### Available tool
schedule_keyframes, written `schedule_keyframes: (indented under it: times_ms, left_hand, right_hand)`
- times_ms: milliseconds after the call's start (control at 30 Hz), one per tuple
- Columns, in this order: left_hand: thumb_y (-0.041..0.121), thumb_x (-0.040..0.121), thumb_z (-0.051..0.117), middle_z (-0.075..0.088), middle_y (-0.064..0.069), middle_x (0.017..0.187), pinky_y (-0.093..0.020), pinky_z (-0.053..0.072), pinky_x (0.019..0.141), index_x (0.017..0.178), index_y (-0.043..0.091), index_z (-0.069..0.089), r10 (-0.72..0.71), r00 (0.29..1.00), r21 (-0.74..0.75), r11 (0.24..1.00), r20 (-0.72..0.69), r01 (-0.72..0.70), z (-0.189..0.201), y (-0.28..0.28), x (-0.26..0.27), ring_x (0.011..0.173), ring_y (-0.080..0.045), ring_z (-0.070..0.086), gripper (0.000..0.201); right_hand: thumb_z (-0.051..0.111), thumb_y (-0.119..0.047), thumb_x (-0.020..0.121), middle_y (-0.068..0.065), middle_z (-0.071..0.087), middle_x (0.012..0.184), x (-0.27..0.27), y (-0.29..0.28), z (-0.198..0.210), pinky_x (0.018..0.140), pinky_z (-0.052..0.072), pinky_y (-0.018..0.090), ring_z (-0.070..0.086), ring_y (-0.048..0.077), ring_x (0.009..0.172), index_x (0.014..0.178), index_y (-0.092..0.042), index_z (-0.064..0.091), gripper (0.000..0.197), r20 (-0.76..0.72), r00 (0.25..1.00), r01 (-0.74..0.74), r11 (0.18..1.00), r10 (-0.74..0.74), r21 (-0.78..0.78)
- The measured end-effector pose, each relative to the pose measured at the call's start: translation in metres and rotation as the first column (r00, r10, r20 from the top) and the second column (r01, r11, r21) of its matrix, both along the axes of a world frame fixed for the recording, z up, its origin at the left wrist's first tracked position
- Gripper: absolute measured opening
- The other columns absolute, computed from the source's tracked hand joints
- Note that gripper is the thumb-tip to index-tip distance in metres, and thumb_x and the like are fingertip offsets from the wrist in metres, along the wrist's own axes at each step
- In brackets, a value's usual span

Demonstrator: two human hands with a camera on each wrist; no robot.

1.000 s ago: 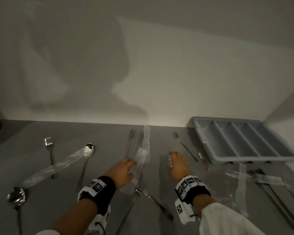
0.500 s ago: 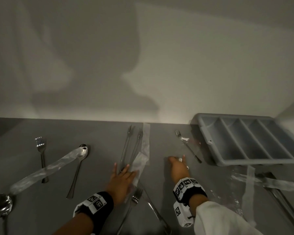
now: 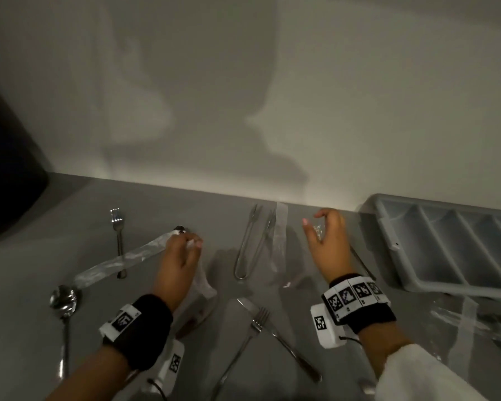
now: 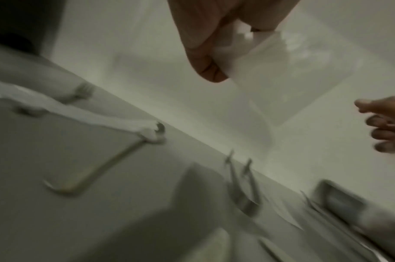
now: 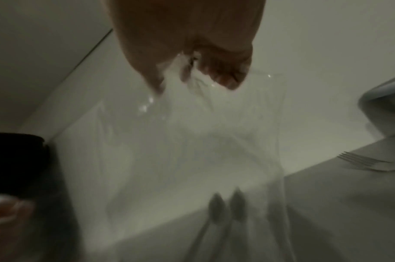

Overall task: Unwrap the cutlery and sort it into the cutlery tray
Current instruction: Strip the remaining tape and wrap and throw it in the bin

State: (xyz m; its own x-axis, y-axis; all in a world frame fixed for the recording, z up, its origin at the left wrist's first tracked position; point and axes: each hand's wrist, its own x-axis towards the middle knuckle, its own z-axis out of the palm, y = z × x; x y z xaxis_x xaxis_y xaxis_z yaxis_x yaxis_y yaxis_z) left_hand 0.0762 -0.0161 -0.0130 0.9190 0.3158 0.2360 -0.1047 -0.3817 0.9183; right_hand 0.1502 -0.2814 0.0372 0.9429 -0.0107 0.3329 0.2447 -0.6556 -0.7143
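Observation:
Bare metal tongs (image 3: 250,244) lie on the grey table, with a clear wrap strip (image 3: 281,235) beside them. My left hand (image 3: 193,244) hovers to their left and pinches a whitish plastic wrap (image 3: 201,276) that hangs down; the left wrist view shows this wrap (image 4: 248,53) between the fingers. My right hand (image 3: 315,224) is raised right of the tongs, pinching crinkled clear film (image 3: 318,228). That film (image 5: 214,124) hangs broad in the right wrist view. I cannot tell if both hands hold one piece. The grey cutlery tray (image 3: 394,247) stands empty at the right.
At the left lie a fork (image 3: 118,241), a spoon (image 3: 63,299) and a wrapped spoon (image 3: 128,256). A fork (image 3: 255,325) and knife (image 3: 281,337) cross near me. More wrapped cutlery (image 3: 472,322) lies below the tray. A wall backs the table.
Both hands have lifted off the table and moved apart, the left going left with wrap in its fingers. The tongs now lie uncovered.

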Motion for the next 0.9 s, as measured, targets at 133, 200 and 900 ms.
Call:
schedule_keyframes:
  times_ms: [133,200,900]
  left_hand:
    - [0.012,0.073,0.074,0.053,-0.013,0.105,-0.031,0.039,0.087,0.104,0.003,0.057,0.201,0.95,0.204,0.967,-0.238,-0.153,-0.004,0.064,0.005,0.097,-0.023,0.051,0.037]
    - [0.006,0.071,0.074,0.052,-0.024,0.115,-0.039,0.039,0.096,0.11,0.0,0.056,0.227,0.914,0.289,0.948,-0.335,-0.13,-0.012,0.091,0.004,0.108,-0.036,0.051,0.043]
    - [0.003,0.079,0.062,0.049,-0.025,0.124,-0.044,0.041,0.102,0.122,0.006,0.055,0.15,0.787,0.441,0.882,-0.598,0.166,-0.069,0.134,-0.006,0.111,-0.043,0.052,0.044]
  right_hand:
    - [0.081,-0.023,0.066,0.005,0.046,0.115,0.033,0.015,-0.009,0.08,0.036,0.025,0.046,0.016,0.095,0.106,-0.013,0.05,0.052,-0.325,0.94,-0.173,0.965,0.102,-0.196]
    - [0.08,-0.018,0.067,0.013,0.046,0.125,0.048,0.024,-0.032,0.087,0.04,0.03,0.051,0.026,0.103,0.114,-0.013,0.049,0.057,-0.481,0.874,-0.246,0.92,0.074,-0.305]
    - [0.054,-0.014,0.082,0.012,0.069,0.085,0.034,0.02,-0.115,0.08,0.047,0.03,0.063,0.027,0.083,0.08,-0.016,0.063,0.009,-0.58,0.807,0.021,0.987,-0.113,-0.162]
